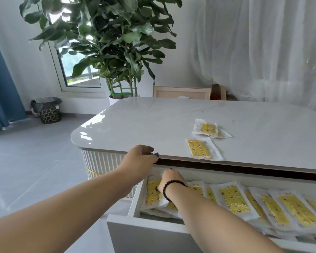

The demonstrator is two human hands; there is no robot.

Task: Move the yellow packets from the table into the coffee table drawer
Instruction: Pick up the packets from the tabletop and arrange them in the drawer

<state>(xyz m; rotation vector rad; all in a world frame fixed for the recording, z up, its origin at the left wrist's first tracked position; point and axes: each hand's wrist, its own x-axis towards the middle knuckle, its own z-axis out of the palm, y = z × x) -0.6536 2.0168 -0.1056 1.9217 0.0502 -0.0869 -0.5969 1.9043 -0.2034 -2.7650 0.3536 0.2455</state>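
Observation:
The white coffee table [153,121] has its drawer [144,232] pulled open towards me. Several yellow packets [233,199] in clear wrappers lie overlapping inside it. On the tabletop, one yellow packet [202,149] lies near the front edge. A small stack of packets [205,129] lies behind it. My left hand [139,159] grips the table's front edge with curled fingers. My right hand [170,179], wearing a dark bead bracelet, reaches into the drawer's left end. It pinches an upright yellow packet [152,193] there, thumb on its face.
A large potted plant [106,42] stands behind the table's far left corner. A patterned bin [49,114] sits by the wall on the left. A framed panel [181,92] leans behind the table. The grey floor [35,161] stretches out to the left.

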